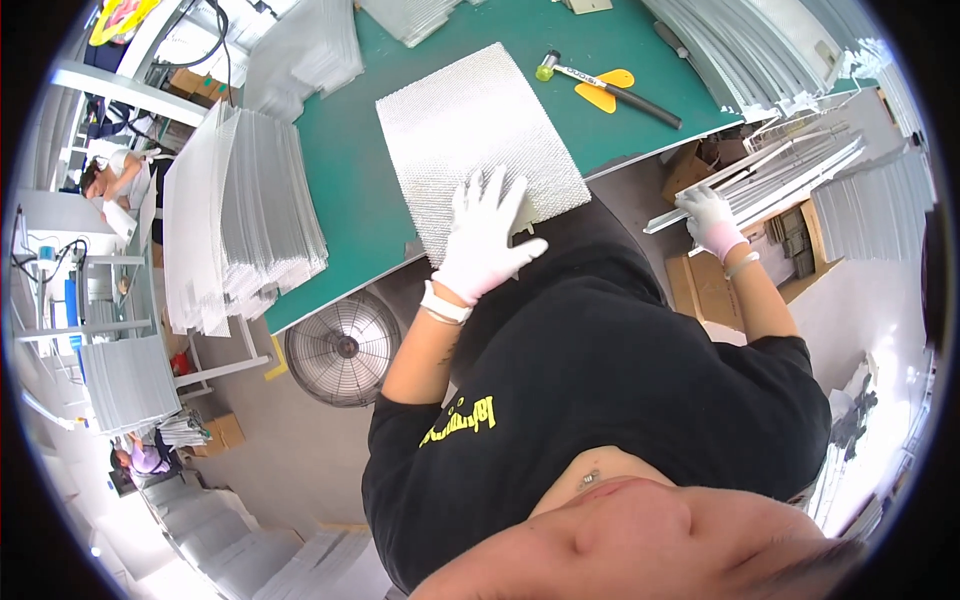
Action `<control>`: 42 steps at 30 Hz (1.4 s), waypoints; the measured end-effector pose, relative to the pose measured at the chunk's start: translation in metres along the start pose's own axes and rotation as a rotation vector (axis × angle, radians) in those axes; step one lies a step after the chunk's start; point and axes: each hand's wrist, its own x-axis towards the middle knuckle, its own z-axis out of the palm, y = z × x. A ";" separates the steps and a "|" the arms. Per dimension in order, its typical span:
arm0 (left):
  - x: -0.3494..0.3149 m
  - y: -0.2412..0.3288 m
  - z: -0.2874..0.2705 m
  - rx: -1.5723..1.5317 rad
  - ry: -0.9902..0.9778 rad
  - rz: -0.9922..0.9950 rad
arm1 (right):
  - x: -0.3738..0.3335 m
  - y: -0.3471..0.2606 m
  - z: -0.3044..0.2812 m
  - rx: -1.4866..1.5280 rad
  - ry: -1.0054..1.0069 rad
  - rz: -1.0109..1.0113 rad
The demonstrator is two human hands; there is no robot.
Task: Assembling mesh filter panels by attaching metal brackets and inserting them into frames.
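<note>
My left hand [487, 235], in a white glove, lies flat with fingers spread on a silvery honeycomb-textured mesh panel [470, 115]. The panel rests on the green tabletop [345, 190] and reaches its near edge. Out to the right, my gloved right hand [712, 220] has its fingers curled over the near end of a long pale metal strip [665, 222]. That strip lies with several similar strips [800, 165] beside the table. Part of the grip is hidden by the hand itself.
A rubber-headed hammer [620, 90] lies across a yellow scraper [605, 92] beyond the panel. Stacked mesh sheets [245, 210] stand at the table's left, more panels [745, 55] at its right. Below are a floor fan [343, 348] and a cardboard box [705, 290]. Two people are at the far left.
</note>
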 end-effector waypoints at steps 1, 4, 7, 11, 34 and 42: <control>0.005 0.001 0.005 0.065 -0.025 -0.010 | -0.004 0.008 0.011 -0.002 0.004 0.009; 0.021 -0.025 0.021 0.177 0.022 -0.030 | -0.002 0.020 0.031 0.150 -0.233 0.088; 0.034 -0.032 0.012 0.160 0.015 -0.023 | 0.003 0.016 0.035 0.177 -0.191 -0.009; 0.033 0.001 -0.010 0.129 0.107 0.139 | 0.026 -0.022 -0.010 0.371 -0.028 -0.033; -0.157 -0.042 -0.144 -1.612 1.339 0.226 | 0.007 0.038 -0.097 2.485 1.065 0.634; -0.074 -0.011 -0.062 -1.410 0.785 -0.259 | 0.149 -0.037 -0.215 1.369 0.797 0.386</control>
